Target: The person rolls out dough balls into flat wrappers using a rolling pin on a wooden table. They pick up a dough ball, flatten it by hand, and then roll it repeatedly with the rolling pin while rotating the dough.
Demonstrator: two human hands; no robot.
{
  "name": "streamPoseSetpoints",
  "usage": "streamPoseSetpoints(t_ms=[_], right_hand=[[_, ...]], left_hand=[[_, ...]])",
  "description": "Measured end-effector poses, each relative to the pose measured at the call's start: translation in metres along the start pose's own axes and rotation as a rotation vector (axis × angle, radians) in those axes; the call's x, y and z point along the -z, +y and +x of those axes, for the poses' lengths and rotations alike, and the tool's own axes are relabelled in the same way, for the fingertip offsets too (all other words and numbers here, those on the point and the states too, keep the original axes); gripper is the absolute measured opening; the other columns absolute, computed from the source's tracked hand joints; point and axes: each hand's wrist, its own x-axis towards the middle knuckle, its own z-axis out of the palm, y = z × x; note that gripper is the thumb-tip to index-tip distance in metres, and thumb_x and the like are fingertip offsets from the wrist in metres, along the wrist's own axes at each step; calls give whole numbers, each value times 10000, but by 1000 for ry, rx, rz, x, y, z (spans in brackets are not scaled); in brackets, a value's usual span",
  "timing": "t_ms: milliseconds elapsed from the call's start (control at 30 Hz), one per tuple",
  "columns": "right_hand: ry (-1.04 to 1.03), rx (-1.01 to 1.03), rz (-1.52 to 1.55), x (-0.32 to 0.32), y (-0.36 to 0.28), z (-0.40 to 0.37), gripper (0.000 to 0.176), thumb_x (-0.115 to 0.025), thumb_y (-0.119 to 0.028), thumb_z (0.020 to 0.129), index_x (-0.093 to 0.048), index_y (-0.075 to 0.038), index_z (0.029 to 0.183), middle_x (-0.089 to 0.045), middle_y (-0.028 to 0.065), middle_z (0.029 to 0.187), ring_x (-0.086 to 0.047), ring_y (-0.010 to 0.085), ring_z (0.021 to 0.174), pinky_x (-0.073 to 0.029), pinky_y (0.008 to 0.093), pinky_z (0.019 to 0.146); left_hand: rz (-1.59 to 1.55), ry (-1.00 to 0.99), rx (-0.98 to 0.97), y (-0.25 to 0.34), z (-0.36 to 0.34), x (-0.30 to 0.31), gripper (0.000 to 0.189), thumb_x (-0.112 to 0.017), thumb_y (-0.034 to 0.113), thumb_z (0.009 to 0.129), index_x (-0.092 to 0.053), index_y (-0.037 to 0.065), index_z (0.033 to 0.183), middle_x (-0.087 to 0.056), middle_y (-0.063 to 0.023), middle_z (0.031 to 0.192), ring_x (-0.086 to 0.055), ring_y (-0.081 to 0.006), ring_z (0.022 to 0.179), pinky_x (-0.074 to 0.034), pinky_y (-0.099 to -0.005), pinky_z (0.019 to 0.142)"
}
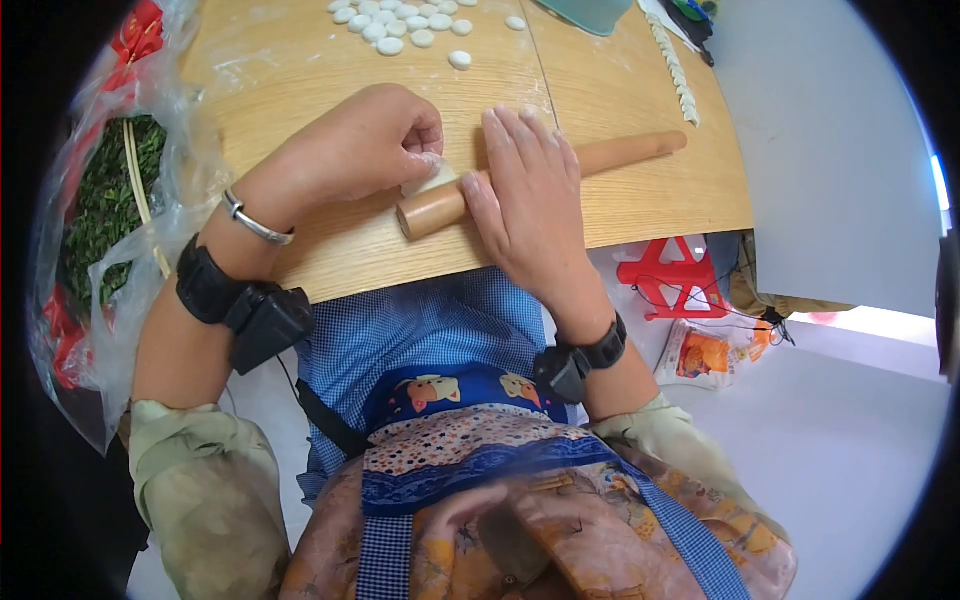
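While left hand [365,150] pinches 1 pale dough piece [428,181], right hand [525,195] presses flat on 1 smooth, cylindrical wooden rolling pin [620,153].

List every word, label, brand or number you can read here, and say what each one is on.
No text can be read.
Orange packet: print too blurred to read.
Apron: cartoon pictures, no words.
Black wrist device: no label shows.
Rolling pin under the right hand: unmarked.
Dough piece in the left hand grip: unmarked.
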Motion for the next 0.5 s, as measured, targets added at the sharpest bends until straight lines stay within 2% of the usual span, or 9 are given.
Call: streamPoseSetpoints(t_ms=[200,300,433,500], right_hand=[[-112,-26,-3,27,-6,-45,674,-585,-385,974,-456,44,1479,-504,227,1483,-439,398,1401,-217,543,1222],[-114,-24,10,28,-5,-46,676,-585,-389,974,-461,48,1475,-507,229,1481,-439,397,1402,-217,546,1222],[-89,-22,15,18,-5,-31,662,-585,-389,975,-481,54,1455,-527,238,1462,-447,405,1396,-225,549,1218],[-46,-10,25,12,-3,-19,630,-581,-382,982,-516,65,1420,-563,248,1422,-472,415,1378,-262,554,1201]], left_hand=[[-83,-47,66,2,1,5,124,-683,96,869,-654,-25,870,-612,-28,710,-557,-96,662,-461,-277,604],[-83,-78,73,2,1,5,125,-676,98,875,-658,-26,883,-615,-24,711,-554,-95,660,-456,-271,600],[20,-5,6,0,1,0,161,-672,127,897,-662,-33,883,-614,-44,694,-546,-110,627,-445,-296,577],[24,28,-14,0,0,1,187,-664,145,912,-661,-39,878,-607,-60,677,-546,-118,617,-440,-306,571]])
